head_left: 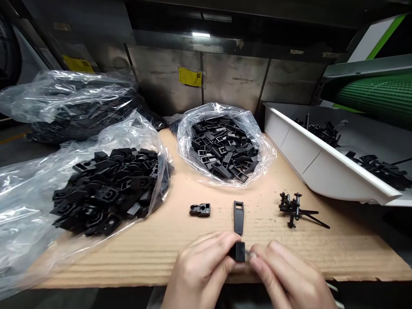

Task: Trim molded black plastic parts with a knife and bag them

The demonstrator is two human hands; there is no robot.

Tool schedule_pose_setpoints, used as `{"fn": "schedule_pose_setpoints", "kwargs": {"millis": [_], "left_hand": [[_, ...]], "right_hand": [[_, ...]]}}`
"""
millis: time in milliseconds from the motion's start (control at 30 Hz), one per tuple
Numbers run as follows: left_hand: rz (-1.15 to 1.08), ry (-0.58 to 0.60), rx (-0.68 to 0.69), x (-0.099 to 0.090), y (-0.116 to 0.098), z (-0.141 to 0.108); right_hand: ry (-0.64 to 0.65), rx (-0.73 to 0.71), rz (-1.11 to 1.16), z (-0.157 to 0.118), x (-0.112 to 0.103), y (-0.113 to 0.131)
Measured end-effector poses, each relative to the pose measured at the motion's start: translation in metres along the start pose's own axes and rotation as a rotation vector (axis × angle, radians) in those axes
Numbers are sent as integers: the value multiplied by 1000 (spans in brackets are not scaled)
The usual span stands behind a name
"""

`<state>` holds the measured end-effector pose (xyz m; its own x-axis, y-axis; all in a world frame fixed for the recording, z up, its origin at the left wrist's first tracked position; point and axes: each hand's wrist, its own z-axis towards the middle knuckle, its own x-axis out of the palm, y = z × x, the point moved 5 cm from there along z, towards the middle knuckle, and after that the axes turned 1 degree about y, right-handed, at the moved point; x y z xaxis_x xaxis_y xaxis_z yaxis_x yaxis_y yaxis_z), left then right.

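Small black plastic piece [239, 251] pinched between left hand [201, 274] and right hand [289, 279], low over the near edge of the worktop [180, 240]. Left fingers [222, 246] closed on its left side, right fingers [267, 253] closed on its right, with a pale sliver just visible at the join; impossible to tell what that sliver is.

Risks, as a judgement: hard, smooth plastic and a small grip area, so likely to slip or twist out if squeezed unevenly. So close to the front edge, a dropped piece could roll off the worktop and out of sight. Also easy to knock the long flat strip [238, 216] lying just beyond the hands, or the squat clip [200, 210] to its left.

Worktop covered in ribbed brown cardboard, dull and dusted with dark specks. Spiky cluster of pins [294, 209] on thin runners at right, apart from the rest. Thin, glossy, crinkled clear bag [225, 143] at centre back, full of rectangular hollow frames; another clear sack [106, 189] at left heaped with chunkier blocky parts, open mouth sagging toward the worktop, contents liable to spill. Smooth white tray [322, 167] at right, tilted, holding more black moulded bits.
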<state>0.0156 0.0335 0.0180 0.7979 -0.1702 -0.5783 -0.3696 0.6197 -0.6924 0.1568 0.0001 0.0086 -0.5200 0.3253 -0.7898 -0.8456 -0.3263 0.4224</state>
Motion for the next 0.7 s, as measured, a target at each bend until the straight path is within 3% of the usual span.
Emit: {"fn": "schedule_pose_setpoints", "kwargs": {"millis": [133, 267, 367, 533, 700], "left_hand": [[-79, -16, -36, -2, 1, -1], [-32, -48, -95, -2, 7, -2], [-16, 1, -102, 0, 8, -3], [-43, 20, -89, 0, 5, -2], [-56, -17, -51, 1, 4, -2]], "right_hand": [[-43, 4, -54, 1, -13, -12], [36, -39, -36, -2, -18, -11], [73, -36, 62, -3, -16, -5], [-57, 71, 273, -1, -7, 3], [-1, 102, 355, 4, 4, 7]]}}
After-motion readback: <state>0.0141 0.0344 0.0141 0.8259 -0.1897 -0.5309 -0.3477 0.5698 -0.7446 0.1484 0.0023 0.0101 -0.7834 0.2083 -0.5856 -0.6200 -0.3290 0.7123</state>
